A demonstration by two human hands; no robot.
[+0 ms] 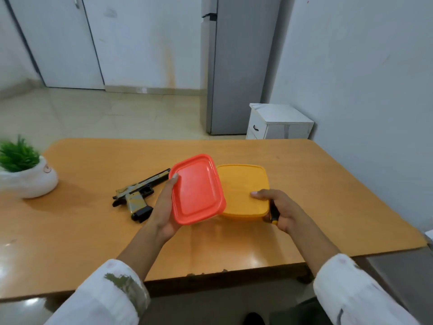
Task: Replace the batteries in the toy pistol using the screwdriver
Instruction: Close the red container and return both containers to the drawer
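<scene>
plant pot: far left on the table, well apart from everything, no bother.
toy pistol: lying on its side on the table just left of the hands, nobody touching it.
left hand: fingers curled round the red box, holding it up tilted, thumb on its top-left corner.
red box: overlaps the yellow box on its left edge. can't tell if it's a whole tub or only a lid.
yellow box: flat on the table, lid on.
right hand: wrapped round the screwdriver handle, thumb resting on the yellow lid.
step: looks like prep to me, sorting boxes, maybe hunting for batteries. no screw touched yet.
next move: park the red box, free the left hand to steady the pistol, bring the driver over.
in the way: both boxes crowd the spot beside the pistol.
</scene>
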